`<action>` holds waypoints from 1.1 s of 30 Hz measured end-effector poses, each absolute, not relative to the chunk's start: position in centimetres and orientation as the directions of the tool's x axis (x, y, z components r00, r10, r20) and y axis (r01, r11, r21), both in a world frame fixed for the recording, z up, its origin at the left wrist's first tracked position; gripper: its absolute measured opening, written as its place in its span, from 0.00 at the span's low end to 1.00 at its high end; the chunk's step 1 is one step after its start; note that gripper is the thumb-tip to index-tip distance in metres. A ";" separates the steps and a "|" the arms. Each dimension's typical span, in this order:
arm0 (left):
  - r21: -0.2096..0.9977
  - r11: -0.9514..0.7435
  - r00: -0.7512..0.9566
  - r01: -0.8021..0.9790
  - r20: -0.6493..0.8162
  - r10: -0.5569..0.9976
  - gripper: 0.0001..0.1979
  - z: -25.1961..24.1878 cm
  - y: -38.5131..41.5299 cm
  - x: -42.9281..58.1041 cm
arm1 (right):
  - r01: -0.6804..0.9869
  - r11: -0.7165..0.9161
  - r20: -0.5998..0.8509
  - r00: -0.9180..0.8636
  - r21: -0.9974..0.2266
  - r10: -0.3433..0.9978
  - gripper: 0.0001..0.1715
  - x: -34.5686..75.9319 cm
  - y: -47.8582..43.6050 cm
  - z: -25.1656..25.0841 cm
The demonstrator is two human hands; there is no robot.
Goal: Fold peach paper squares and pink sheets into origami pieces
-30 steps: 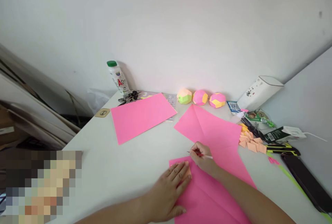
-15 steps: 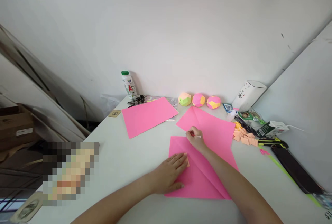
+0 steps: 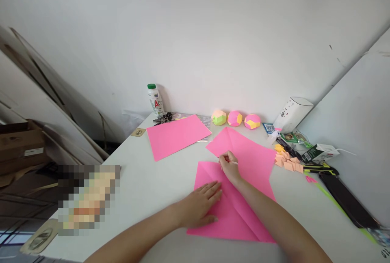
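My left hand point(image 3: 202, 204) lies flat with its fingers stretched out on a creased pink sheet of paper point(image 3: 240, 222) at the table's front. Under its fingertips, little of a small orange paper piece shows. My right hand point(image 3: 229, 165) is closed round a slim pen point(image 3: 234, 163), over the sheet's upper edge. The pen's tip is too small to make out. Behind that hand spreads a second creased pink sheet point(image 3: 254, 151), partly covered by my right forearm.
A pink paper rectangle point(image 3: 178, 136) lies back left by keys point(image 3: 164, 118) and a white bottle point(image 3: 156, 100). Several paper balls point(image 3: 235, 119) line the wall. To the right are small orange paper pieces point(image 3: 288, 162), a yellow-black cutter point(image 3: 319, 169), a small box point(image 3: 321, 153) and a black case point(image 3: 347, 198).
The front sheet has shifted slightly left and turned a little under my left hand. The orange piece shows less now. My right hand keeps the pen and has tilted slightly.
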State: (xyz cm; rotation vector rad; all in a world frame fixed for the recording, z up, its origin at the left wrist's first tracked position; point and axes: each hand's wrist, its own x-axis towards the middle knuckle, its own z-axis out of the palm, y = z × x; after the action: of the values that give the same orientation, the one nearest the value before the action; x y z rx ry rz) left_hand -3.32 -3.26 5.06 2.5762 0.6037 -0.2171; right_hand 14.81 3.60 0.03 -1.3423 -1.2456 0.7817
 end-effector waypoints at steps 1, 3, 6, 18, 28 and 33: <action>0.406 -0.786 0.883 0.466 -0.270 0.383 0.36 5.0 -3.6 -3.2 | 0.241 0.141 0.195 0.218 -0.960 0.956 0.09 14.6 3.2 0.0; 0.372 -0.793 0.873 0.483 -0.283 0.398 0.35 4.8 -4.1 -3.0 | 0.262 0.141 0.192 0.180 -0.955 0.965 0.10 14.3 2.5 0.0; 0.336 -0.806 0.870 0.488 -0.260 0.418 0.34 4.8 -5.0 -2.8 | 0.329 0.154 0.200 0.113 -0.932 0.973 0.10 14.5 1.5 0.3; 0.450 -0.764 0.883 0.462 -0.319 0.345 0.44 5.0 -6.6 -4.1 | 0.798 0.262 0.182 -0.193 -0.543 0.964 0.20 24.4 -0.8 -0.6; 0.453 -0.790 0.901 0.412 -0.332 0.279 0.49 4.0 -6.0 -3.7 | 0.765 0.445 0.185 -0.407 -0.465 0.894 0.26 26.1 3.6 0.2; 0.478 -0.788 0.921 0.387 -0.248 0.301 0.43 4.8 -5.9 -3.8 | 0.759 0.435 0.267 -0.346 -0.483 0.899 0.18 25.2 4.6 1.3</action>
State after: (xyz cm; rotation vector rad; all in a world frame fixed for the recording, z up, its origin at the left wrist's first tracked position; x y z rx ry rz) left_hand -3.85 -5.87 4.78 2.5406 0.4923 -0.2137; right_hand 25.17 4.59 1.29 -1.3945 -2.1984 0.3765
